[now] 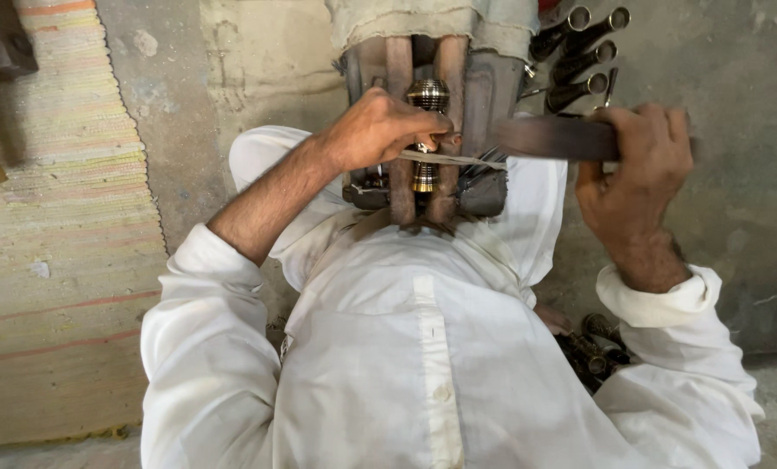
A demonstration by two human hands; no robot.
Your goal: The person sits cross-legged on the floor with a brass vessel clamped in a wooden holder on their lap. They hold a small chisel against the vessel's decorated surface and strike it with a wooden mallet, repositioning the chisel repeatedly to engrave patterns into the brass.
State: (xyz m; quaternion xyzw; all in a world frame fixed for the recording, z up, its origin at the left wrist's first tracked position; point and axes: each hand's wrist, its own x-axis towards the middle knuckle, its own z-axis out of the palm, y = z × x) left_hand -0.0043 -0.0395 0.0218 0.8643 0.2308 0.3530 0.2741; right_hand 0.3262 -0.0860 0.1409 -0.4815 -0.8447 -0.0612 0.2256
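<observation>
At frame centre my left hand (378, 130) pinches the brass spindle (426, 130); my right hand (636, 169), at right, clamps the dark wooden bow (553, 137).

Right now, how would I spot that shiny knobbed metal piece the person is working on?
Find the wooden frame of upright bars standing above the person's white shirt. Between its two middle bars sits the metal piece, just beside the left hand, with a thin cord crossing it. Unlike the dark hollow tubes piled to the right, it is bright, ribbed and topped by a round ball.
</observation>
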